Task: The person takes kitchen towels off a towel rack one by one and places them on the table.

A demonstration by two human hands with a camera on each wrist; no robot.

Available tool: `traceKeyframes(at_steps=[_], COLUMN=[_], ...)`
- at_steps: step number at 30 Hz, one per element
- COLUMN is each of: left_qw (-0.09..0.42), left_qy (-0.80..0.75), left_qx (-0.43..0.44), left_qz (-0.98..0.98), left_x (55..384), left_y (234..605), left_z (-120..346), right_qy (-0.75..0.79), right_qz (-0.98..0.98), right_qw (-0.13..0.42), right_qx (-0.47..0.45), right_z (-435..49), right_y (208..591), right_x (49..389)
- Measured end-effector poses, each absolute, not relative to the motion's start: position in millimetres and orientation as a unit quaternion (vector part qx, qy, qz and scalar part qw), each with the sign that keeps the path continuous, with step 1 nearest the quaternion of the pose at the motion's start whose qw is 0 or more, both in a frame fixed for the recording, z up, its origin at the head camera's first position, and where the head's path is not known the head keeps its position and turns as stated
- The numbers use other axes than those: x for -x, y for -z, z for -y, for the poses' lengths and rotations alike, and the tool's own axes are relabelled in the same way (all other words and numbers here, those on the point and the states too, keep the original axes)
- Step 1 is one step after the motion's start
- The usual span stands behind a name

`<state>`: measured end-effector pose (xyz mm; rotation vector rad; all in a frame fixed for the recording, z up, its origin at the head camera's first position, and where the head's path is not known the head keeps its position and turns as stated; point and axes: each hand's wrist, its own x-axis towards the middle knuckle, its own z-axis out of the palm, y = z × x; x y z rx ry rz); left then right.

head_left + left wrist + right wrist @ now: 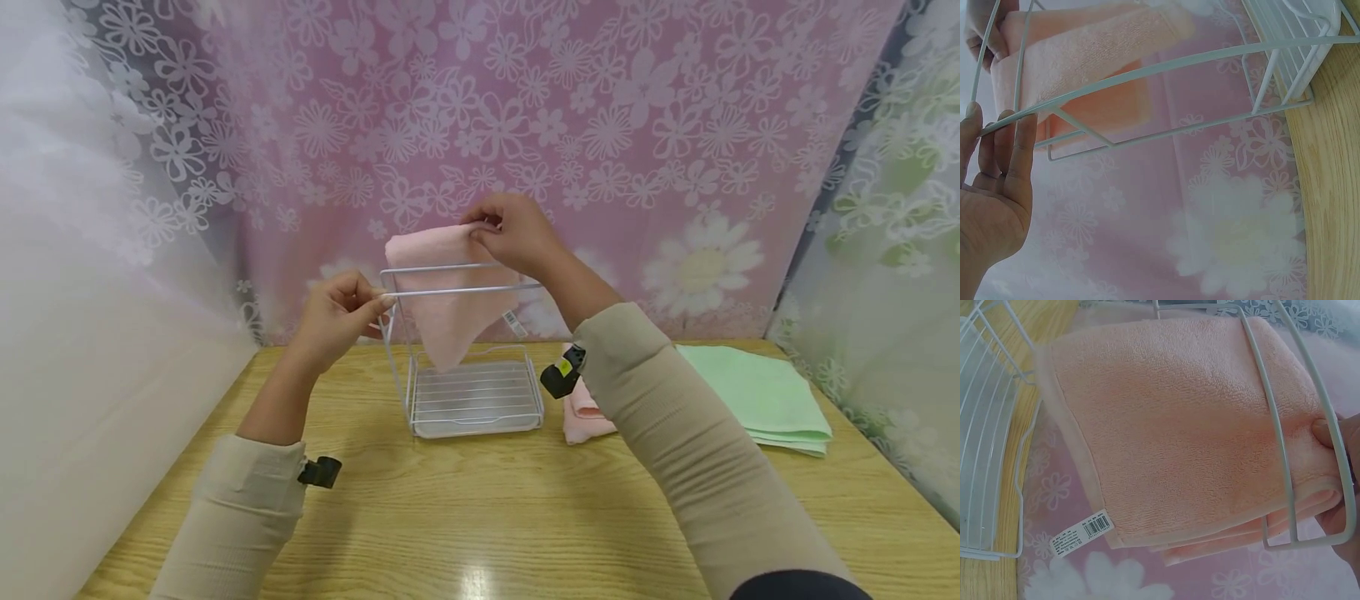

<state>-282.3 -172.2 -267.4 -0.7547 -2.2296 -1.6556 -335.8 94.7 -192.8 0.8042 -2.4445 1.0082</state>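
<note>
A white wire rack (480, 291) with a tray base (480, 400) stands on the table. My left hand (337, 321) pinches the rack's upper left corner between thumb and fingers, as the left wrist view also shows. A pink towel (450, 312) hangs folded at the rack's upper rear bars, one corner pointing down over the tray. My right hand (517, 233) pinches the top fold of this towel near its right end. From the towel's edge sticks out a white label with a barcode (1084, 533).
Right of the rack lies a folded pink towel (581, 425), partly behind my right sleeve. Further right is a stack of folded green cloths (757, 392). A pink flowered curtain (600, 125) closes off the table's back, with pale sheets at both sides.
</note>
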Motion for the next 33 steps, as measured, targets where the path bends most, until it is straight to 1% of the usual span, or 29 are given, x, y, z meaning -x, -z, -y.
traceKeyframes(at_steps=[6, 12, 16, 33], left_qw=[0.127, 0.133, 0.134, 0.132], left_qy=[0.575, 0.573, 0.573, 0.569], left_qx=[0.253, 0.257, 0.257, 0.254], left_qz=[0.768, 0.767, 0.766, 0.771], left_x=[281.5, 282.1, 282.6, 281.6], left_y=[267.8, 268.4, 268.3, 267.2], left_z=[172.2, 172.2, 172.1, 171.4], right_qy=[-0.356, -0.364, -0.374, -0.375], right_qz=[0.870, 0.875, 0.870, 0.860], right_qw=[0.195, 0.180, 0.179, 0.198], right_qx=[-0.280, -0.262, -0.268, -0.285], right_z=[-97.0, -100.9, -104.4, -115.3], right_y=[191.3, 189.5, 187.5, 185.2], right_x=[331.0, 326.2, 321.7, 307.8])
